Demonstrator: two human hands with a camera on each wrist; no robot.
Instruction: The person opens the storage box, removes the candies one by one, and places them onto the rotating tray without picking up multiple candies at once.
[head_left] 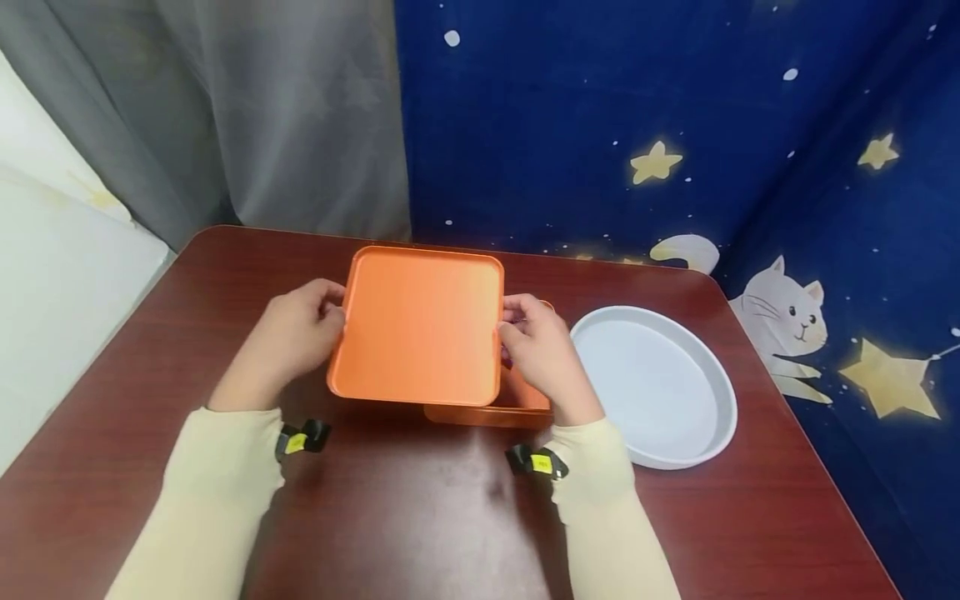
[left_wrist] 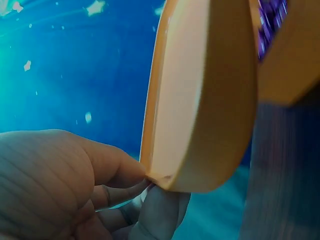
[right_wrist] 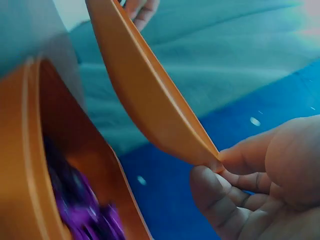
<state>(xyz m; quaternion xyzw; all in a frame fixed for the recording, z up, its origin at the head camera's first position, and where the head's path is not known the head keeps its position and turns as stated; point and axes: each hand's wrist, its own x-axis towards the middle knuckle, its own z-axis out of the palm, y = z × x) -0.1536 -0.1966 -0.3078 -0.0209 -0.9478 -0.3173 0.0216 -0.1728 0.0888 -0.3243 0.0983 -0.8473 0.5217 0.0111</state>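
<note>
Both hands hold up an orange, square lid (head_left: 420, 325) with rounded corners and a raised rim. My left hand (head_left: 300, 327) pinches its left edge between thumb and fingers, while my right hand (head_left: 538, 346) pinches the right edge. Beneath and slightly to the right stands an orange box (head_left: 491, 417), apart from the lid and largely covered by it in the head view. From the right wrist the box looks uncovered, and shiny purple things (right_wrist: 87, 207) lie inside; their kind cannot be made out.
A round, shallow white tray (head_left: 660, 387) lies right of the box, close to the right forearm. All of this is on a dark red-brown table (head_left: 405, 517). Grey cloth (head_left: 300, 108) and a blue starry curtain (head_left: 525, 125) hang behind the table's far edge.
</note>
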